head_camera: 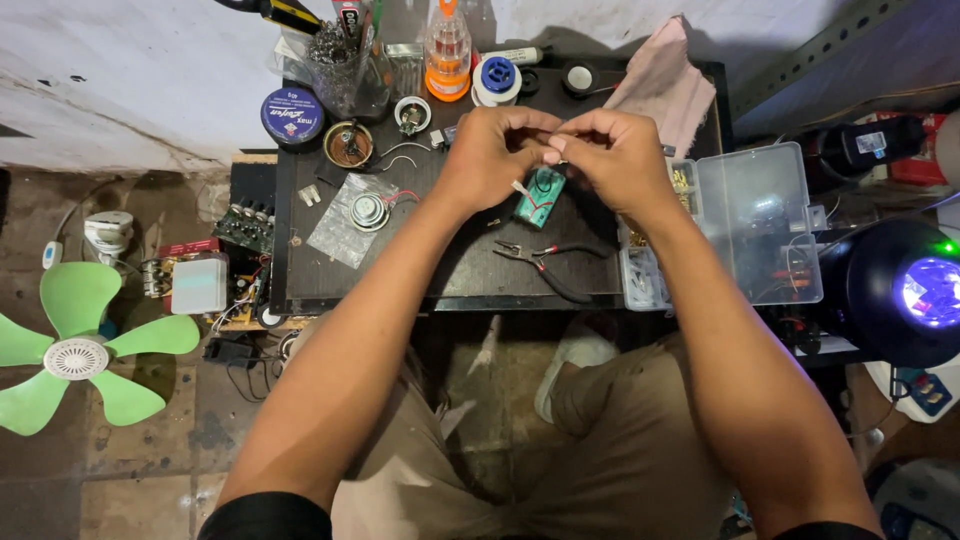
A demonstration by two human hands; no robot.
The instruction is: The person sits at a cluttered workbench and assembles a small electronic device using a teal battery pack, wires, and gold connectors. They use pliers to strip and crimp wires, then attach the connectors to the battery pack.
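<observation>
Over the dark bench (460, 285), both forearms reach in from below and the hands meet above its middle. Off to the left on the floor lies a green fan blade (75, 345), and at the right edge of the bench a clear plastic parts box (755, 215) stands with its lid open, a pink cloth (665, 80) lying behind it. On the bench to the left rests a small round speaker (368, 211) on a clear plastic bag, with a dark round tin (292, 116) further back. Black-handled pliers (545, 262) lie just in front of the hands, apart from them. The left hand (490, 155) is curled, fingers pinched together toward the right hand (610, 150), which is likewise closed in a pinch; what they grip between the fingertips looks like a thin wire, though it is too small to tell for sure. Just below the hands sits a small green circuit board (540, 196) with red wire, partly hidden by the right hand.
</observation>
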